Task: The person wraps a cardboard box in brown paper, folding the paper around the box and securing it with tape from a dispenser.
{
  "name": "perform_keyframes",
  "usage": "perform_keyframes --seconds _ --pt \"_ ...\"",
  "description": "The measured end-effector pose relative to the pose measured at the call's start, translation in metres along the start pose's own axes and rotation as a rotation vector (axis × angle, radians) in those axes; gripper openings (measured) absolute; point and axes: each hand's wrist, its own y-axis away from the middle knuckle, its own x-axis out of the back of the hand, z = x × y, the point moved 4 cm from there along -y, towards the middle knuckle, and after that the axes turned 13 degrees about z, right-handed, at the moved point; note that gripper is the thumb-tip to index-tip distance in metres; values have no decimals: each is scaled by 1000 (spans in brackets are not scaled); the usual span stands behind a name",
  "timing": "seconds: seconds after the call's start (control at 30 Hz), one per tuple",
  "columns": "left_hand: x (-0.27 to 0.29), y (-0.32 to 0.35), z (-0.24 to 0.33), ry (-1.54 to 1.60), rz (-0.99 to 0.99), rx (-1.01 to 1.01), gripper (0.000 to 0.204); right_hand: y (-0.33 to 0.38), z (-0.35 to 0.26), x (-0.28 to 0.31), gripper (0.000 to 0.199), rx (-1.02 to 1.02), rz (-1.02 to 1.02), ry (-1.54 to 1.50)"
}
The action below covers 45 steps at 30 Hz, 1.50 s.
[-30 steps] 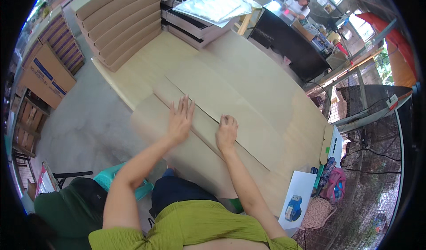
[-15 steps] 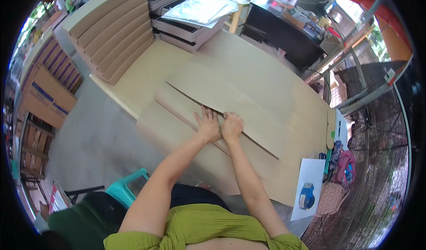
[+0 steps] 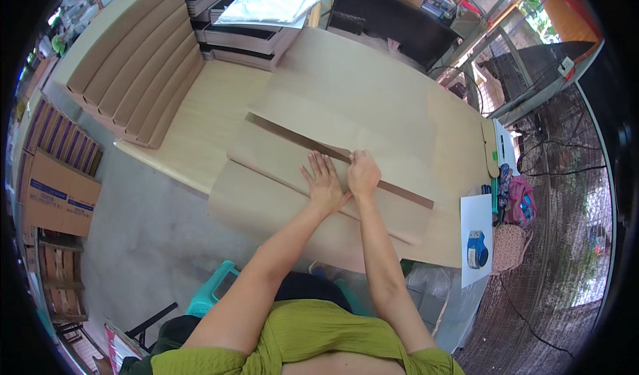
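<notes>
A large brown paperboard sheet [image 3: 353, 82] with long creases lies across the pale table. Its far part folds over toward me, and the free edge stands slightly raised, leaving a dark slit beneath. My left hand [image 3: 326, 187] lies flat with fingers spread on the near creased panel [image 3: 286, 152], the fingertips reaching that slit. Right beside it, my right hand [image 3: 364, 174] is closed, its fingers curled round the raised edge of the far flap. The thumb and part of the gripped edge are hidden under the right hand.
A stack of folded brown boxes [image 3: 133, 69] stands at the table's far left, beside dark-and-white trays [image 3: 246, 39] topped with plastic-wrapped sheets [image 3: 273, 1]. At the right edge, a blue tape dispenser [image 3: 476, 250] sits on a white board [image 3: 474, 208], near pink bags [image 3: 520, 202]. A teal stool [image 3: 212, 288] stands below.
The flap's edge is raised higher, widening the dark slit. My right hand has shifted slightly right along the edge, and the left hand's fingers have spread. The whole view has shifted.
</notes>
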Motion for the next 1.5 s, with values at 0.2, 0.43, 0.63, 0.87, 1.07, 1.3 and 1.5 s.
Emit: perform_keyframes --seconds 0.2,0.43,0.63,0.87,1.07,1.3,1.5 --pt "0 -2 2 -37 -133 24 119 0 -2 6 15 -41 27 -4" --pt "-11 -2 -3 -111 -16 -45 106 16 1 -17 13 32 2 26" --pt "-6 -30 -54 -61 -165 -300 94 45 11 -19 12 81 178 -78" --pt "23 -104 -160 292 53 -89 73 46 -5 -22 13 117 165 -122" --pt "43 -40 -116 -76 271 -12 83 45 19 -20 13 91 173 -55" --pt "10 11 -13 -46 -80 -50 103 18 6 -5 8 -28 94 -65" --pt "-8 7 -11 -40 21 -48 97 14 7 -2 12 -1 11 -78"
